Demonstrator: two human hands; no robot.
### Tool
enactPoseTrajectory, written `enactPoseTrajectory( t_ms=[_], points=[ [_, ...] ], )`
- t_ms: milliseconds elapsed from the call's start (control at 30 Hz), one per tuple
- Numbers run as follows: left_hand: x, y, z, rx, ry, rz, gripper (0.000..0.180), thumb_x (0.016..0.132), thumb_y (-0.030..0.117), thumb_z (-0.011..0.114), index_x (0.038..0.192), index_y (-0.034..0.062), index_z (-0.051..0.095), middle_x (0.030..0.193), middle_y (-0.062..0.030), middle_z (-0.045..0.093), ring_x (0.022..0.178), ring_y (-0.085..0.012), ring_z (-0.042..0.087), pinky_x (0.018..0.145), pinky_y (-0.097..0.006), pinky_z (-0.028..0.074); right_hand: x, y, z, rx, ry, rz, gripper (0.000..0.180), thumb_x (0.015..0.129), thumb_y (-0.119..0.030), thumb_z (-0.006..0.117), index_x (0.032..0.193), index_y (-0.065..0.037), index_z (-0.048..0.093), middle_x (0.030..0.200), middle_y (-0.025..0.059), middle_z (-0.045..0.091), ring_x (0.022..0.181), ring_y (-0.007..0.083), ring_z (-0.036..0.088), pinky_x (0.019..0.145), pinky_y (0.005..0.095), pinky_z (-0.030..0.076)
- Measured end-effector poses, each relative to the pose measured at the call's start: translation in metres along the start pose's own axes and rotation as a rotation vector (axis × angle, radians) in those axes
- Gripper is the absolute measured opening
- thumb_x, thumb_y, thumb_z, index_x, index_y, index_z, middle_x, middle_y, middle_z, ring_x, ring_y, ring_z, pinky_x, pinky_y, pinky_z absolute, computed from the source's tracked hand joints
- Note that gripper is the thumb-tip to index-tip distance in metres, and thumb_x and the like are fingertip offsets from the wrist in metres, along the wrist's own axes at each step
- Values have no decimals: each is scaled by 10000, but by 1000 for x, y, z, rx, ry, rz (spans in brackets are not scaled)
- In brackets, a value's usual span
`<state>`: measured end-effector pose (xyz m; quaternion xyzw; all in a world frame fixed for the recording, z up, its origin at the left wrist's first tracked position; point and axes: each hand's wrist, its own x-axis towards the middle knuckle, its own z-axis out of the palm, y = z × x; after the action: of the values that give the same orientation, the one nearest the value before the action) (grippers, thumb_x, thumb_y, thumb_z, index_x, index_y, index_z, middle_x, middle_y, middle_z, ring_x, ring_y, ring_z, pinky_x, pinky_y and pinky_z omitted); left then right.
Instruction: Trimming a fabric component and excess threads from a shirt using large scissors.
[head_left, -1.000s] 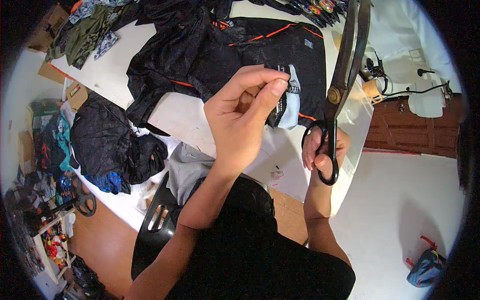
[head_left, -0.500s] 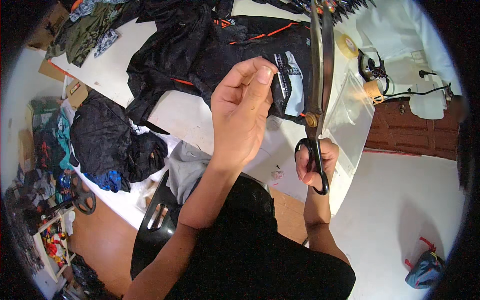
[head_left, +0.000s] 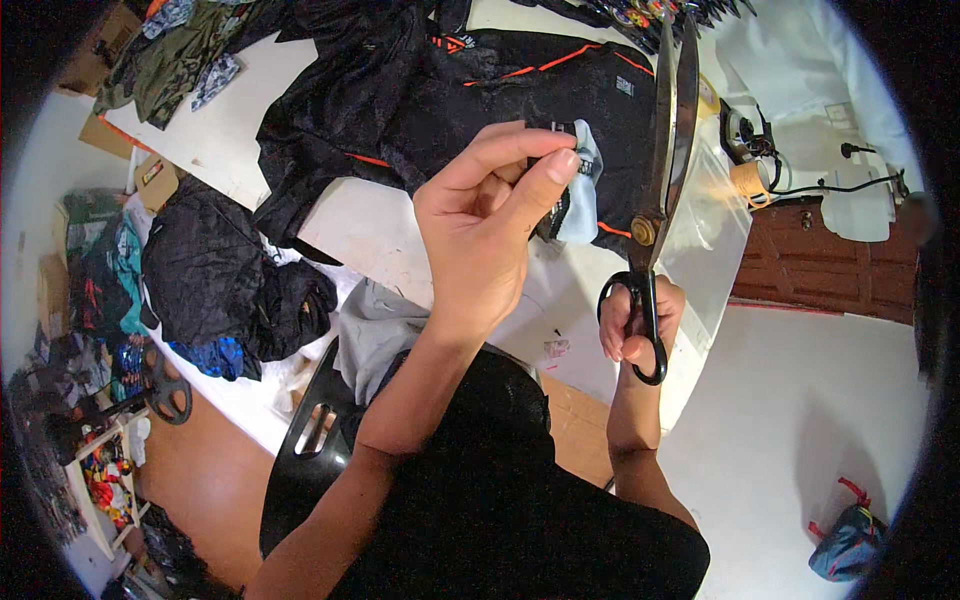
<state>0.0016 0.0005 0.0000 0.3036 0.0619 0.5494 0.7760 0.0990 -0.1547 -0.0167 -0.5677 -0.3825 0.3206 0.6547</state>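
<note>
My left hand (head_left: 480, 225) is closed in a pinch, thumb against forefinger, at the upper corner of a small light-blue and black piece of fabric (head_left: 580, 210). The piece hangs down from the fingertips, its left part hidden behind them. Large black-handled scissors (head_left: 645, 235) are in my right hand (head_left: 650, 320), thumb and fingers through the loops. Their long blades point away from me, slightly apart, to the right of the fabric piece. Beyond both hands a black garment with orange trim (head_left: 540, 85) lies spread on the white table (head_left: 365, 225).
A tape roll (head_left: 708, 98) and a clear plastic sheet (head_left: 705, 220) lie at the table's right. Black clothing (head_left: 205, 265) is heaped on the left, by a black chair (head_left: 310, 440). An orange mug (head_left: 750, 183) and cables stand past the right edge.
The scissors have shifted slightly right and their blades have parted a little. My left fingertips have moved right, and the top of the fabric piece is now bunched at them.
</note>
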Motion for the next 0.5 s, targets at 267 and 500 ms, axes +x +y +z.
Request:
enactPoseTrajectory(
  t_ms=[267,500],
  points=[
    [0,0,2,-57,72,-140,121,876,31,587,989,-13,595,769,29,541,647,-13,447,581,-148,367,0,3,1,8,-24,9,488,571,-409,831,586,-43,508,491,-2,475,409,79,417,401,208,261],
    [4,-10,-10,-264,-100,-143,167,944,113,482,1081,25,522,1013,-7,550,926,-78,518,838,-240,435,-18,10,4,133,-126,119,502,571,-399,844,571,-37,496,470,-1,470,397,83,414,390,220,264]
  ],
)
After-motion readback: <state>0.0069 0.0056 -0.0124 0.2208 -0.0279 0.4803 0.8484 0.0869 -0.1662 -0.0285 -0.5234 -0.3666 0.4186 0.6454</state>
